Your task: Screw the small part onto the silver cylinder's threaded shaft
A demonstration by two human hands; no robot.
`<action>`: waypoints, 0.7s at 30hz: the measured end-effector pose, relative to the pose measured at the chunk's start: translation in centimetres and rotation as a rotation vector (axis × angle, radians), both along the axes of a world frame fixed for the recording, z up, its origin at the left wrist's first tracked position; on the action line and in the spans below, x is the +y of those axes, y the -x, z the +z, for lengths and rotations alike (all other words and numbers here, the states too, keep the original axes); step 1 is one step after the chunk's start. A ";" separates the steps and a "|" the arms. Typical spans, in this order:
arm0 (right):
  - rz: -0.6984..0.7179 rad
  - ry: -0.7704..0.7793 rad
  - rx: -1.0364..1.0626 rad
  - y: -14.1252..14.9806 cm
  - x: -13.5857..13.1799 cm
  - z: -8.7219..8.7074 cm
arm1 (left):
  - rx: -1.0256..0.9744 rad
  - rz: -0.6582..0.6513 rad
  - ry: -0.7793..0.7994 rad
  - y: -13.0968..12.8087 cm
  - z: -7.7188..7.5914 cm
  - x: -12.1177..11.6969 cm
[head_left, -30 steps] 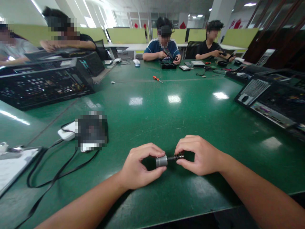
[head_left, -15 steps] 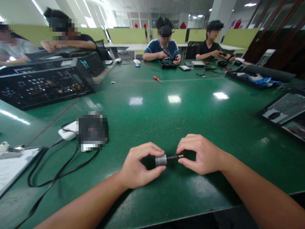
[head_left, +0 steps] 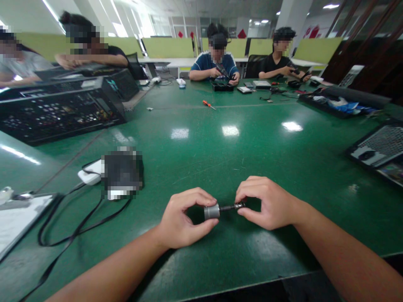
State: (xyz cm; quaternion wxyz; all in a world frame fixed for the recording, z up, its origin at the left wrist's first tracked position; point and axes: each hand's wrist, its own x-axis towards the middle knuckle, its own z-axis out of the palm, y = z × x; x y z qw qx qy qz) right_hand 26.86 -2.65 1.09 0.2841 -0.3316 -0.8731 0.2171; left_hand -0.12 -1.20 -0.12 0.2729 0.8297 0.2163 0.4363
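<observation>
I record one metal part point(head_left: 225, 208) over the near half of the green table point(head_left: 201, 159); all clock directions are read from that part. At nine o'clock, my left hand point(head_left: 178, 220) grasps the grey cylinder point(head_left: 211, 212), thumb on the near side and fingers point(head_left: 200, 197) on the far side. At three o'clock, my right hand point(head_left: 272, 205) pinches the ridged end point(head_left: 239, 205) between thumb and forefinger. The dark shaft point(head_left: 228, 207) runs roughly level between them; I cannot tell whether it touches the table. At ten o'clock I note a dark object point(head_left: 122, 170), its surface blurred, just beside a white box point(head_left: 92, 174); further out stands a black computer case point(head_left: 59, 111). An orange-handled screwdriver point(head_left: 207, 103) lies at twelve o'clock, well apart from both hands; beyond it sits a co-worker point(head_left: 201, 67) in blue. At two o'clock I log a perforated panel point(head_left: 387, 138).
</observation>
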 end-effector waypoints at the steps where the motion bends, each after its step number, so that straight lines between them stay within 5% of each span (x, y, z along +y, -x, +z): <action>1: 0.000 0.000 -0.001 0.0 0.0 0.0 | 0.000 0.001 0.000 0.0 0.0 0.0; 21: 0.004 0.005 -0.021 -0.8 0.1 0.3 | -0.006 -0.017 0.030 0.1 -0.3 0.0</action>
